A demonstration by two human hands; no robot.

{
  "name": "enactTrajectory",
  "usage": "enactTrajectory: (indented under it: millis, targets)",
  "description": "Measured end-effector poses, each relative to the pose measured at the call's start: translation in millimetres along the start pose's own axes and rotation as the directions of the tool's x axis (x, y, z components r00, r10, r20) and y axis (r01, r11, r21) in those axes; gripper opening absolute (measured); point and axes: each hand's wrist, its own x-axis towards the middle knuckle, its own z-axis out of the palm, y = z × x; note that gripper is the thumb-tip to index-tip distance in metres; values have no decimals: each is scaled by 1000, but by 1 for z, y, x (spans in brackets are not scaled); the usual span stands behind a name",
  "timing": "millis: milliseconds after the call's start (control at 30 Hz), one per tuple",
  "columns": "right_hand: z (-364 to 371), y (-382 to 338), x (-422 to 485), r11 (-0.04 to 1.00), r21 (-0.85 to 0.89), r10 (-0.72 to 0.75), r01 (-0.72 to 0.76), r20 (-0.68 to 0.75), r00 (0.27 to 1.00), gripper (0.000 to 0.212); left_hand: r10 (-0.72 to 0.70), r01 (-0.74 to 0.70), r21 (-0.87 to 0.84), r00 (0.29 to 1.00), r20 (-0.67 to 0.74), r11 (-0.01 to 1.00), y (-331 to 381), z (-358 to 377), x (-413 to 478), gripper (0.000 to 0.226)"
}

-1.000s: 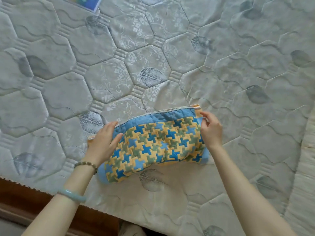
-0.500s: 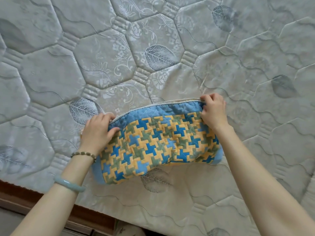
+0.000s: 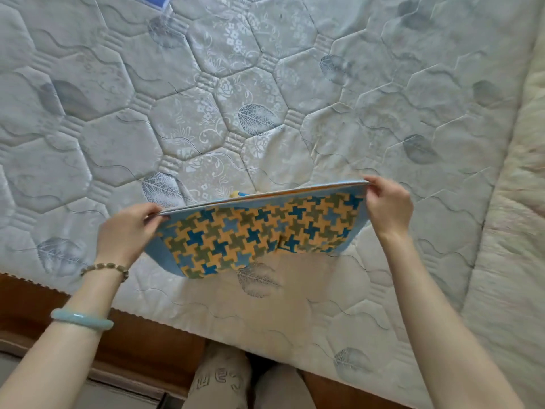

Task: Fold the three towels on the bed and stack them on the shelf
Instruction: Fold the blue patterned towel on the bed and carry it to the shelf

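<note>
towel [image 3: 259,234] now lifted off bed [image 3: 206,128] | both hands pinch top edge (taut)

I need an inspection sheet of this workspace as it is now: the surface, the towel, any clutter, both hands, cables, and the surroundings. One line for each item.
Surface: quilted mattress with leaf and flower print, uncovered.
Job's things: one patterned towel, blue, yellow and green, folded, held up by its top corners; the lower part sags toward the mattress. Other towels and the shelf: nothing seen.
Clutter: blue object at the top edge, cut off, cannot identify.
Grippers: left hand pinches the towel's left corner; right hand pinches the right corner.
Cables: nothing seen.
Surroundings: wooden bed frame along the near edge; pale quilt at right.
</note>
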Motion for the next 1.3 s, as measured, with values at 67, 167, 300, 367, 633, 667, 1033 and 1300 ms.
enactTrajectory:
  millis: [67, 167, 300, 367, 633, 667, 1033, 1300]
  targets:
    - [-36, -2, -10, 1000, 2, 7, -7, -32, 999, 28, -3, 4, 20, 997, -79, 1000, 14, -29, -10, 12]
    - [-89, -7, -17, 999, 52, 9, -3, -121, 993, 26, 62, -54, 44, 975, -214, 998, 42, -75, -18, 12]
    - [-160, -23, 3, 992, 114, -30, 63, -269, 963, 26, 231, -209, 97, 884, -405, 973, 87, -142, -12, 18]
    - [-195, -33, 19, 988, 134, -21, 73, -353, 935, 28, 323, -314, 104, 807, -495, 944, 114, -176, -4, 21]
    - [-299, -43, 58, 970, 192, -7, 152, -599, 801, 26, 481, -529, 140, 590, -648, 837, 198, -267, 42, 22]
    - [-304, -40, 59, 967, 204, 5, 150, -605, 796, 25, 481, -539, 134, 577, -660, 831, 206, -271, 45, 20]
    - [-178, 48, -26, 955, 274, 173, -109, -222, 959, 26, 518, -574, -2, 742, -426, 819, 143, -105, 46, 13]
    - [-26, 117, -163, 941, -41, 321, -335, 419, 850, 24, 330, -342, 41, 927, 177, 939, 33, 52, -13, 17]
